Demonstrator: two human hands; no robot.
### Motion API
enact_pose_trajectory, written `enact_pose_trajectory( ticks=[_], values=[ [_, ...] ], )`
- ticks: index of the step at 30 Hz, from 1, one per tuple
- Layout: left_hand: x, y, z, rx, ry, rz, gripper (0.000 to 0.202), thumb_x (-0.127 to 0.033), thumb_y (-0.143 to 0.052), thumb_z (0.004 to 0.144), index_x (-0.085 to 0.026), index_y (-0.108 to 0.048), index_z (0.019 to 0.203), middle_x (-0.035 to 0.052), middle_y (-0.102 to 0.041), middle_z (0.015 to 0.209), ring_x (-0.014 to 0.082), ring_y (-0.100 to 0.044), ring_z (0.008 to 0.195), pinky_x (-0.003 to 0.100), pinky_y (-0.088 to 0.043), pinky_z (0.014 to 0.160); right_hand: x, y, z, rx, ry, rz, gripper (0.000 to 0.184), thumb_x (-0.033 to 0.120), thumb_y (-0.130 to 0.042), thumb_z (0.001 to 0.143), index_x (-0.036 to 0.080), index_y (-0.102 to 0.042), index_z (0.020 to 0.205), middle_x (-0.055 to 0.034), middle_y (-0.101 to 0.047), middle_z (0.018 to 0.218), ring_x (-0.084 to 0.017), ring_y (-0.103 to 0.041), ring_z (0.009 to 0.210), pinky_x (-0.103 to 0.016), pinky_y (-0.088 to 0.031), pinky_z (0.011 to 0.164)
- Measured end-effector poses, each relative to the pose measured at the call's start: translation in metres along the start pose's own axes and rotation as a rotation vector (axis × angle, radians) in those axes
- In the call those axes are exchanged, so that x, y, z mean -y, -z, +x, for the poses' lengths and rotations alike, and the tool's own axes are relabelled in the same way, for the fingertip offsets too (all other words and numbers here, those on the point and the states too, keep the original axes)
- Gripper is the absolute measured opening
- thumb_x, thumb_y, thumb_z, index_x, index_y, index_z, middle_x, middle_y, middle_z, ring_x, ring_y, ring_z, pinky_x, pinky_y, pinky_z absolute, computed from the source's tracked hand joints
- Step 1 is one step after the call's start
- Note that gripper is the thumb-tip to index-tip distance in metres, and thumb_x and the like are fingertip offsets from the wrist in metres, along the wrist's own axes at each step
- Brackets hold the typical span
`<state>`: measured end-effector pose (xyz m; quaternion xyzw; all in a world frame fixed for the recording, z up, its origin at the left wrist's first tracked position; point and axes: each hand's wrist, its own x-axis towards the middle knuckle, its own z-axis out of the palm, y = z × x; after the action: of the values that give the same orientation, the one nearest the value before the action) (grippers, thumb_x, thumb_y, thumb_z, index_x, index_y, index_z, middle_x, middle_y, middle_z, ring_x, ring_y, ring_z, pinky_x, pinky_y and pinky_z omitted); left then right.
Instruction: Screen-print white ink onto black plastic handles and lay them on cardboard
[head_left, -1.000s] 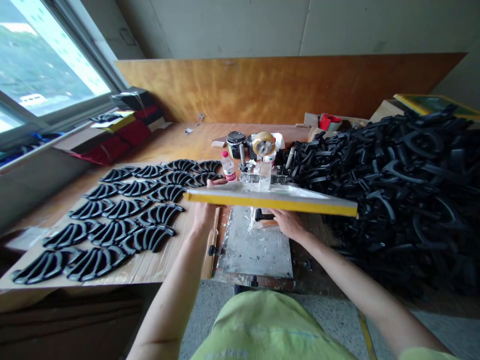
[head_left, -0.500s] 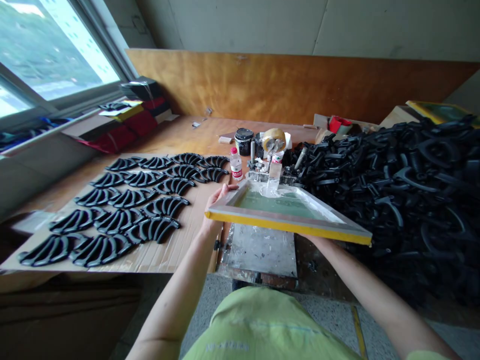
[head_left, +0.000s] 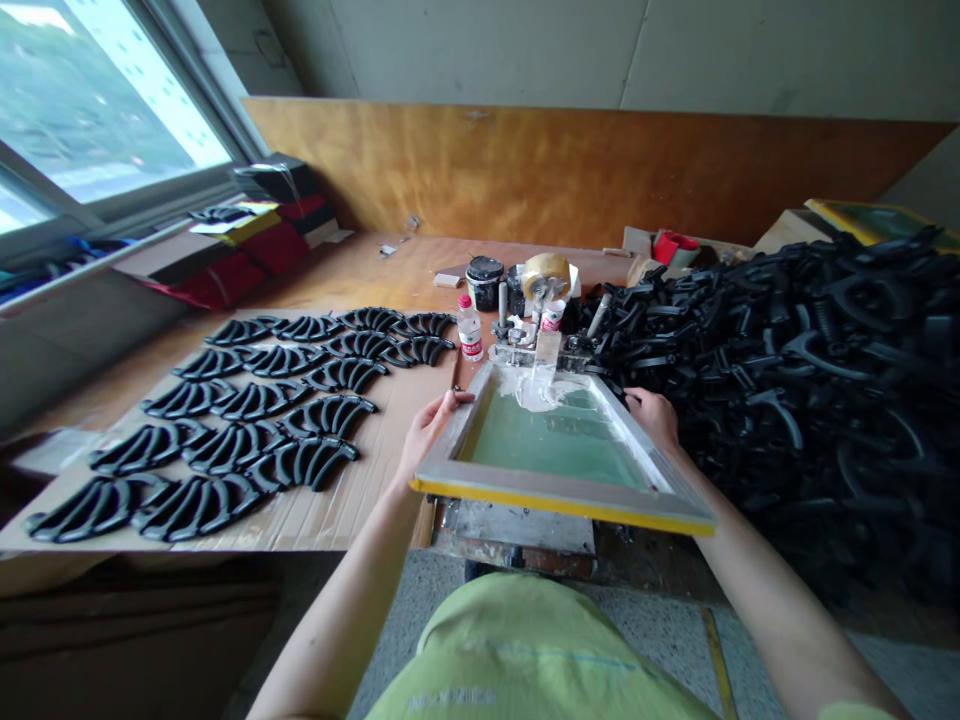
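A screen printing frame (head_left: 559, 497), grey with a yellow strip along its near edge, is raised and tilted over a metal plate (head_left: 491, 525). White paste lies on its green mesh (head_left: 540, 440) at the far end. My left hand (head_left: 429, 432) is closed at the frame's left side, thumb on top, fingertips partly hidden. At the right side my right hand (head_left: 654, 415) has its fingers curled against the edge, beside a small dark piece. Behind the frame stands a metal clamp (head_left: 547, 345) with a clear block.
Rows of black fan-shaped plastic parts (head_left: 232, 445) lie on cardboard (head_left: 409, 400) to the left. A heap of black parts (head_left: 795, 370) fills the right. A red-capped bottle (head_left: 470, 330), a black-lidded tub (head_left: 484, 283) and a tape roll (head_left: 546, 277) stand behind.
The frame's near edge has come down and sits more level. My right hand, hidden beneath the frame before, now shows at its right side. My left hand has shifted slightly down.
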<state>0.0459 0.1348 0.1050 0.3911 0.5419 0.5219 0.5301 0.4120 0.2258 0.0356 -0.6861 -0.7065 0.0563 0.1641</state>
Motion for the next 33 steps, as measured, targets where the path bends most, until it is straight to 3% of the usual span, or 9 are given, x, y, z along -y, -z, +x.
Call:
enact_pose_trajectory(
  ticks=[2,5,7,9,13,19,25,28,33],
  values=[
    [0.019,0.007,-0.009,0.019,0.082,0.039,0.053,-0.061,-0.064,0.07,-0.015,-0.07,0.096,0.0009,-0.064,0.068,0.0103,-0.052,0.05,0.02,-0.038,0.046,0.015,0.006,0.012,-0.124,0.055,0.071,0.038,0.024,-0.043,0.089,0.017,-0.06,0.122,-0.0124,-0.064,0.116,-0.025,-0.057,0.107,-0.039,-0.043,0.094],
    [0.055,0.012,-0.017,0.039,0.203,0.042,0.06,-0.057,-0.068,0.067,-0.018,-0.065,0.113,-0.0001,-0.065,0.066,0.0116,-0.054,0.05,0.021,-0.039,0.045,0.064,0.002,0.03,-0.206,0.324,0.126,0.054,0.025,-0.057,0.084,0.015,-0.045,0.136,-0.0134,-0.046,0.137,-0.026,-0.043,0.124,-0.04,-0.036,0.104],
    [0.08,0.013,-0.017,0.033,0.225,0.046,0.074,-0.054,-0.07,0.065,-0.021,-0.054,0.13,-0.0003,-0.066,0.068,0.0123,-0.056,0.051,0.021,-0.04,0.046,0.096,-0.005,0.039,-0.143,0.423,0.069,0.058,0.023,-0.062,0.081,0.013,-0.044,0.135,-0.0147,-0.046,0.135,-0.027,-0.041,0.123,-0.039,-0.034,0.103],
    [0.103,0.014,-0.014,0.023,0.218,0.051,0.084,-0.053,-0.071,0.065,-0.02,-0.044,0.138,-0.0001,-0.066,0.07,0.0132,-0.058,0.053,0.022,-0.042,0.048,0.118,-0.015,0.045,-0.019,0.447,-0.003,0.046,0.02,-0.063,0.08,0.013,-0.052,0.125,-0.0139,-0.055,0.121,-0.027,-0.047,0.114,-0.036,-0.037,0.098],
    [0.132,0.017,-0.007,0.027,0.21,0.075,0.079,-0.057,-0.067,0.068,-0.019,-0.047,0.135,0.001,-0.067,0.075,0.0143,-0.06,0.06,0.022,-0.043,0.053,0.125,-0.03,0.049,0.208,0.403,-0.112,0.019,0.025,-0.058,0.084,0.016,-0.062,0.1,-0.0095,-0.065,0.098,-0.023,-0.056,0.095,-0.03,-0.042,0.083],
    [0.141,0.021,-0.005,0.037,0.21,0.168,0.07,-0.058,-0.06,0.075,-0.019,-0.049,0.132,0.0033,-0.069,0.085,0.0146,-0.06,0.067,0.023,-0.044,0.058,0.119,-0.043,0.033,0.14,0.317,-0.22,0.017,0.018,-0.049,0.086,0.012,-0.062,0.093,-0.0132,-0.067,0.093,-0.023,-0.058,0.089,-0.03,-0.041,0.078],
    [0.138,0.02,-0.008,0.042,0.216,0.171,0.069,-0.057,-0.058,0.078,-0.019,-0.047,0.134,0.0035,-0.069,0.086,0.0144,-0.059,0.066,0.024,-0.045,0.061,0.115,-0.033,-0.019,0.199,0.826,-0.104,0.016,0.01,-0.047,0.082,0.014,-0.061,0.085,-0.0098,-0.063,0.084,-0.021,-0.054,0.086,-0.03,-0.039,0.073],
    [0.135,0.018,-0.01,0.02,0.213,0.184,0.068,-0.057,-0.058,0.077,-0.019,-0.049,0.133,0.004,-0.069,0.088,0.0153,-0.06,0.068,0.024,-0.045,0.062,0.107,-0.019,-0.022,0.274,0.985,-0.028,0.011,0.012,-0.051,0.081,0.016,-0.061,0.079,-0.0068,-0.061,0.079,-0.019,-0.053,0.08,-0.029,-0.039,0.071],
    [0.134,0.017,-0.01,0.026,0.198,0.157,0.067,-0.057,-0.059,0.077,-0.018,-0.05,0.131,0.0045,-0.069,0.087,0.015,-0.06,0.067,0.024,-0.045,0.059,0.112,-0.026,-0.008,0.175,0.826,0.046,0.012,0.011,-0.052,0.082,0.017,-0.062,0.081,-0.0064,-0.062,0.082,-0.02,-0.054,0.083,-0.029,-0.04,0.071]
  ],
)
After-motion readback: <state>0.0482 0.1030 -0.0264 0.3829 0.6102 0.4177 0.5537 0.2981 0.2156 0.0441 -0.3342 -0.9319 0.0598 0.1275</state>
